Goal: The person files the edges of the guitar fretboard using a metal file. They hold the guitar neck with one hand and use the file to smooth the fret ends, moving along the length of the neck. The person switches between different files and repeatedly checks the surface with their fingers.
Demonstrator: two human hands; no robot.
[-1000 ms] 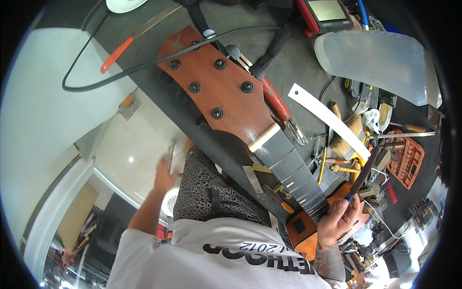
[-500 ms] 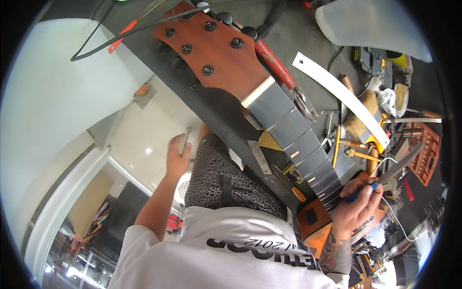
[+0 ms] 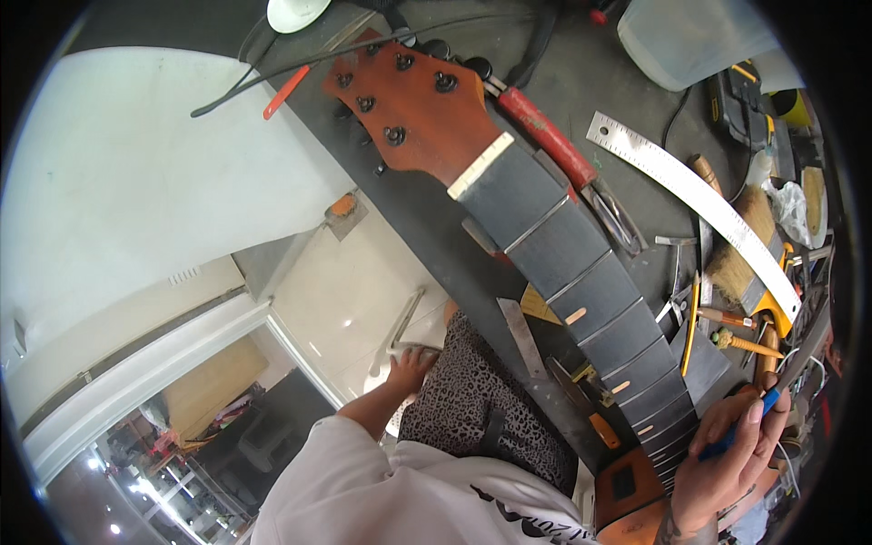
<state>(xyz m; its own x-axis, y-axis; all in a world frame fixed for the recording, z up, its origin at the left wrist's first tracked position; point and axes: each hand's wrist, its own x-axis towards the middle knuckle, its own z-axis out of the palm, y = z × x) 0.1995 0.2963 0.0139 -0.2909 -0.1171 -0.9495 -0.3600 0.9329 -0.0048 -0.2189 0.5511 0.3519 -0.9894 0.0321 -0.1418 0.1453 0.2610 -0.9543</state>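
Note:
My right hand [image 3: 736, 440] is closed round the blue handle of a long grey file [image 3: 804, 354], above the lower neck of a guitar. The guitar's reddish-brown headstock [image 3: 422, 104] carries black tuners and no strings, with a pale nut [image 3: 481, 166] at its base. A dark fretboard [image 3: 595, 282] with metal frets runs from there toward my right hand. Over by my leg, my left hand [image 3: 413, 371] is closed on the bent tube of a pale chair frame [image 3: 406, 318]; its fingertips are partly hidden.
A steel ruler [image 3: 699, 195] lies right of the neck, near a wide brush [image 3: 749, 245], a pencil [image 3: 692, 322] and several small tools. Red-handled pliers [image 3: 549, 136] lie against the neck. A small ruler [image 3: 522, 336] and an orange-handled knife [image 3: 590, 409] lie at its left.
The view has shifted, so the guitar neck and bench look closer. My left hand has moved down toward my leg with the chair frame. My right hand still holds the file.

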